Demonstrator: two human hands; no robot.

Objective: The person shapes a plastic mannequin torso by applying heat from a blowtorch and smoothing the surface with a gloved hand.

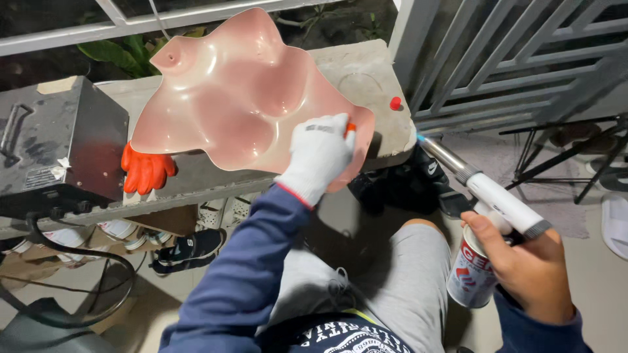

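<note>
Holding 1 pink moulded shell (242, 91) w/ left hand (318, 155), which wears a white knit glove; fingers clamped on shell's lower right edge, orange-coated tips just showing past the rim. Shell is tilted up, concave side toward the camera, its lower edge near the concrete ledge (366, 65); can't tell if touching.

Right hand (523, 261) is bare, wrapped tight around 1 gas canister (470, 278) w/ 1 torch head (487, 189) on top. Nozzle points up-left toward shell's right edge, near the gloved fingers but apart from them. No flame visible.

Count, rest: 1 spare orange glove (147, 170) lying on ledge, just below shell's left end. 1 small red cap (395, 102) on ledge, right of shell. 1 dark metal box (59, 140) at ledge's left end. Shoes (190, 248) on the floor under ledge, several pairs, exact no. unclear.
</note>
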